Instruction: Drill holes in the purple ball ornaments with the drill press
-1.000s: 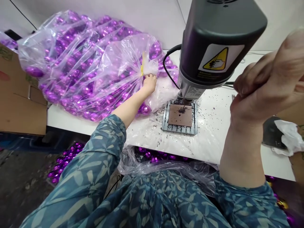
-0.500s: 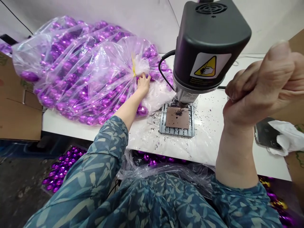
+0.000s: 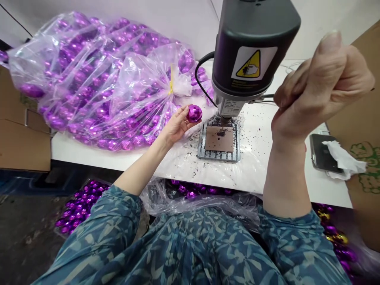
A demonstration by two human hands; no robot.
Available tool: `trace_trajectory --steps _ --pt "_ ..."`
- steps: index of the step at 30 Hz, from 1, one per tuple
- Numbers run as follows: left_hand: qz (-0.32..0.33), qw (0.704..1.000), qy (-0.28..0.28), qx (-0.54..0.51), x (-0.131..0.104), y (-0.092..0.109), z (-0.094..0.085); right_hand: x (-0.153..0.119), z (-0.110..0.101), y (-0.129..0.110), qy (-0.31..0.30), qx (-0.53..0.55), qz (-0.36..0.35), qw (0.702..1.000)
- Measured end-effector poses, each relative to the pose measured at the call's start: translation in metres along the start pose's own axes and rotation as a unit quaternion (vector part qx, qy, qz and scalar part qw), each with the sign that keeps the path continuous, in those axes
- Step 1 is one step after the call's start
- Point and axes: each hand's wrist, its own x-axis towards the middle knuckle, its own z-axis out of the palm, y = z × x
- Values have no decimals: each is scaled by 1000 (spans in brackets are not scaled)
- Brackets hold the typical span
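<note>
A shiny purple faceted ball (image 3: 194, 113) rests in the fingers of my left hand (image 3: 178, 126), between the big bag and the drill press. My right hand (image 3: 322, 85) is closed in a fist, raised to the right of the drill press (image 3: 252, 59); whatever it grips is hidden. Under the press head lies a slotted metal base (image 3: 218, 156) carrying a brown plate (image 3: 219, 139) with a small hole and dark shavings. A clear plastic bag (image 3: 97, 87) full of purple balls, tied with a yellow tie (image 3: 171, 81), fills the left of the table.
Dark shavings are scattered over the white table (image 3: 252, 170). A phone (image 3: 325, 154) and a crumpled tissue (image 3: 344, 158) lie at the right. Cardboard boxes (image 3: 23, 134) stand on both sides. Below the table edge are more purple balls (image 3: 83, 206) in containers.
My left hand has come away from beside the bag's tied neck, toward the press, and now shows a purple ball. My right hand stays closed, and the view has shifted slightly.
</note>
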Motion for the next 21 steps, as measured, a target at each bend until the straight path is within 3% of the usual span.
trace_trajectory --steps 4,7,12,21 --pt "-22 1000 -17 10 -32 -20 31 -1 3 2 15 -26 -11 999" --pt "-12 1000 -3 27 -41 -42 48 -2 5 2 17 -61 -10 998" --pt "29 997 20 66 -31 -65 60 -4 7 1 30 -82 -6 996" --pt "59 995 2 81 -13 -75 74 -6 7 -4 27 -38 2 999"
